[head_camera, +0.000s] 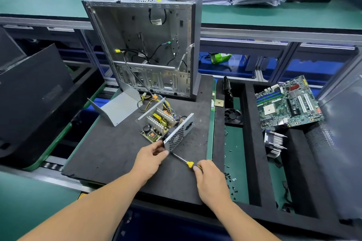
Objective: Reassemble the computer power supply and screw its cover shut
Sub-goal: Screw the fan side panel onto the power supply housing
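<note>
The open power supply (165,124) sits on the black foam mat (109,154), its circuit board and heat sinks exposed between perforated metal walls. My left hand (151,157) grips its near corner at the mesh wall. My right hand (210,179) holds a yellow-handled screwdriver (183,160), whose tip points at that same near corner. The bent grey metal cover (117,106) lies apart on the mat, to the left behind the supply. Yellow and black cables (147,101) run from the supply toward the case.
An empty computer case (145,45) stands upright behind the supply. To the right, a foam tray holds a fan (233,116), loose screws (231,182), a motherboard (288,103) and a heat sink (274,141). A black side panel (33,100) leans at the left.
</note>
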